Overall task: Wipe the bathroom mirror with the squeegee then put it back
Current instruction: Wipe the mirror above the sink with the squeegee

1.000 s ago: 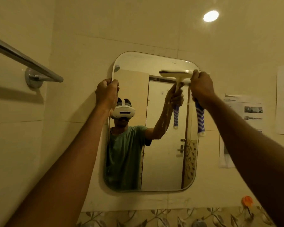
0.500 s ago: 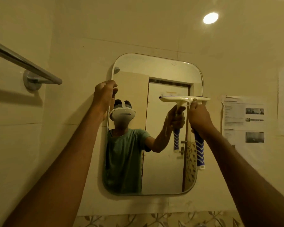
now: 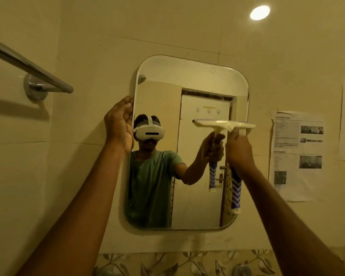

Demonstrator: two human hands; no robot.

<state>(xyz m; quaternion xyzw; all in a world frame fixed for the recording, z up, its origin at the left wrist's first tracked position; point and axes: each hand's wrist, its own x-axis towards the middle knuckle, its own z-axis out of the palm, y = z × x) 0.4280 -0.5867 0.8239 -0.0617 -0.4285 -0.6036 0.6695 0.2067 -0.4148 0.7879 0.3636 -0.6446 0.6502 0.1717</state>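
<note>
Now | right grip (image 3: 239, 150) clenches squeegee (image 3: 236, 191) handle; blade above it against mirror (image 3: 197, 80) | left grip (image 3: 119, 126) holds mirror edge

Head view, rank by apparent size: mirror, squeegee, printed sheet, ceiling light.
1. mirror, by far the largest
2. printed sheet
3. squeegee, about as tall as the sheet but covering much less area
4. ceiling light, the smallest

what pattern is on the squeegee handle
The squeegee handle is blue with white chevrons; head view.
</note>
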